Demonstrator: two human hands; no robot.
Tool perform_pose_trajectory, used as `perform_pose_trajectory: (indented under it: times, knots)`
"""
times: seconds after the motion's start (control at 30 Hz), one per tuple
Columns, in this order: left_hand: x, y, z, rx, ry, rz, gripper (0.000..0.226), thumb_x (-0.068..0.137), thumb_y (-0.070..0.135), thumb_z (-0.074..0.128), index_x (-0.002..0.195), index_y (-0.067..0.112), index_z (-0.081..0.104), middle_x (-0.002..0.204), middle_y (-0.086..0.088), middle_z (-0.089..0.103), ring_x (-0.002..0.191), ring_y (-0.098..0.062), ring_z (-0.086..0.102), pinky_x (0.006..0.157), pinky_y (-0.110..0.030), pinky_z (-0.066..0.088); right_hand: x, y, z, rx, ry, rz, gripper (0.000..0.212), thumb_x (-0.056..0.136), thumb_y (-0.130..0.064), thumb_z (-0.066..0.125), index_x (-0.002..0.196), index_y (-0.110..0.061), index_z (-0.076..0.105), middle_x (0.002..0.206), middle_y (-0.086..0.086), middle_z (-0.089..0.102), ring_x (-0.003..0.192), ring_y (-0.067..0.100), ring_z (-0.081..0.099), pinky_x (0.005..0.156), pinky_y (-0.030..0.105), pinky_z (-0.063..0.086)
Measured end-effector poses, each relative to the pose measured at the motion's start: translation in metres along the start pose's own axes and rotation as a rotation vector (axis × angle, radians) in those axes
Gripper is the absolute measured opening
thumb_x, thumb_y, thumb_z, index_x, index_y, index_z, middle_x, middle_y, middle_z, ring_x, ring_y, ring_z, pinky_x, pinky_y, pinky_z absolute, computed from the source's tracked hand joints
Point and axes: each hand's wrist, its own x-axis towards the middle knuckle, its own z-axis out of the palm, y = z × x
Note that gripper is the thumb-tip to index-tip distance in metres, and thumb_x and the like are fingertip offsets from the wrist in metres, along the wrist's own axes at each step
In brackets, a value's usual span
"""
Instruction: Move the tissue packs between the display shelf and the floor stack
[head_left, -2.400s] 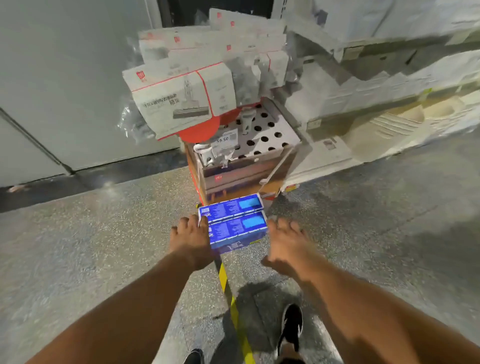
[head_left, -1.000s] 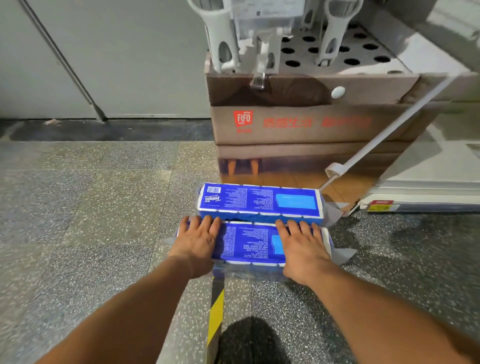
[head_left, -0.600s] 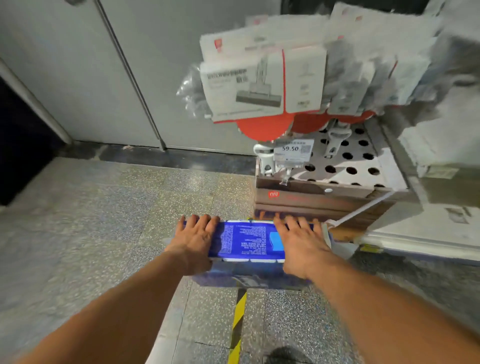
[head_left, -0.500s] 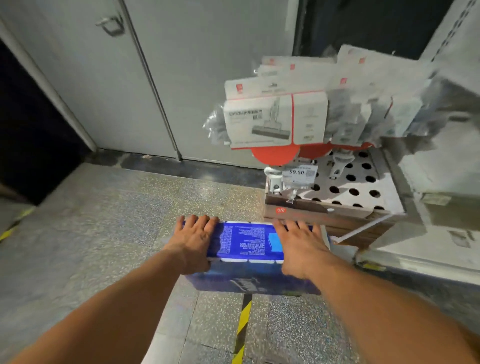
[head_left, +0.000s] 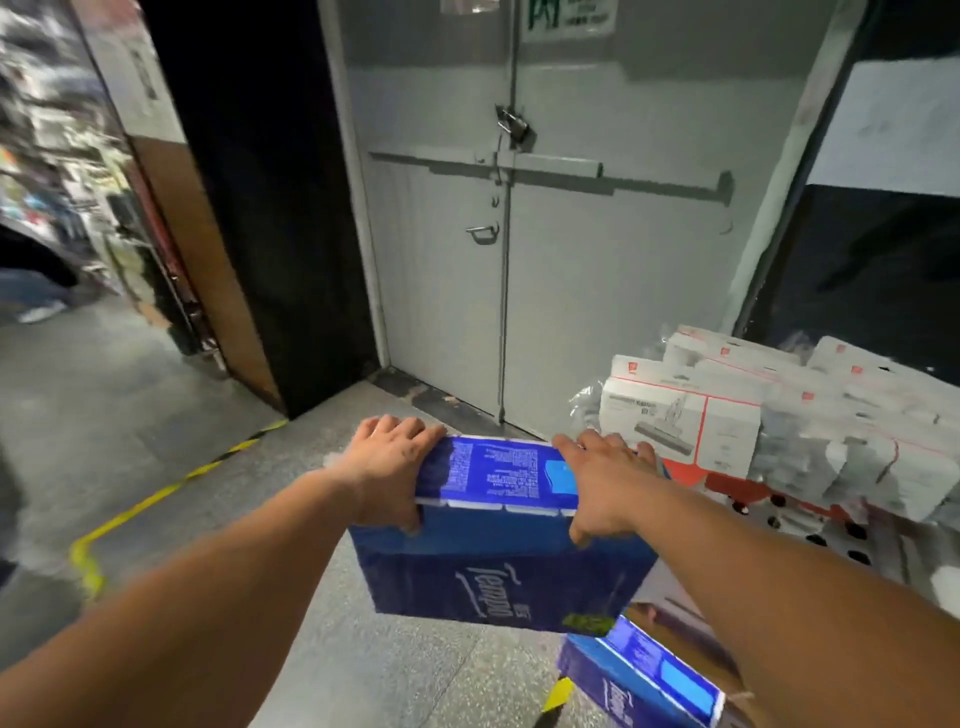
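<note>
A blue tissue pack (head_left: 498, 561) hangs in the air in front of me, held from above at both ends. My left hand (head_left: 387, 467) grips its left top edge, thumb on the near side. My right hand (head_left: 597, 483) grips the right top edge the same way. A second blue tissue pack (head_left: 639, 675) lies on the floor below, at the lower right. No display shelf with tissue packs is in view.
White boxed goods (head_left: 727, 421) are piled on a perforated cardboard stand (head_left: 810, 525) to the right. Straight ahead is a grey double door (head_left: 519, 260) with a padlock. Yellow floor tape (head_left: 156, 493) runs at the left. An aisle with shelves opens far left.
Both hands have lifted the near tissue pack off the floor to about waist height. The other pack stays on the floor. My view has risen and turned left.
</note>
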Motion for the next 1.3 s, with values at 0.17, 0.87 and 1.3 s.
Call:
perform_pose_trajectory:
  times: [0.17, 0.87, 1.3]
  knots:
    - [-0.068, -0.082, -0.010, -0.020, 0.023, -0.188, 0.118, 0.062, 0.058, 0.084, 0.156, 0.034, 0.017, 0.149, 0.005, 0.036, 0.135, -0.022, 0.033, 0.118, -0.044, 0.022, 0.032, -0.095, -0.034, -0.058, 0.031, -0.175, 0.115, 0.062, -0.053, 0.086, 0.151, -0.032, 0.016, 0.147, 0.002, 0.035, 0.136, 0.026, 0.034, 0.109, 0.054, 0.030]
    - [-0.313, -0.461, -0.014, 0.032, -0.028, -0.797, 0.124, 0.050, 0.056, 0.087, 0.153, 0.033, 0.022, 0.141, 0.005, 0.040, 0.127, -0.024, 0.037, 0.108, -0.041, 0.030, 0.190, -0.579, -0.103, -0.119, 0.064, -0.796, 0.109, 0.059, -0.052, 0.088, 0.146, -0.036, 0.024, 0.136, -0.001, 0.042, 0.128, 0.023, 0.040, 0.106, 0.056, 0.035]
    - [-0.304, -0.664, -0.006, -0.050, -0.099, -1.120, 0.123, 0.058, 0.057, 0.085, 0.157, 0.033, 0.015, 0.144, 0.004, 0.038, 0.129, -0.023, 0.035, 0.113, -0.045, 0.027, 0.379, -0.808, -0.145, -0.204, 0.056, -1.120, 0.105, 0.056, -0.050, 0.087, 0.141, -0.039, 0.027, 0.134, -0.003, 0.043, 0.126, 0.023, 0.041, 0.104, 0.057, 0.035]
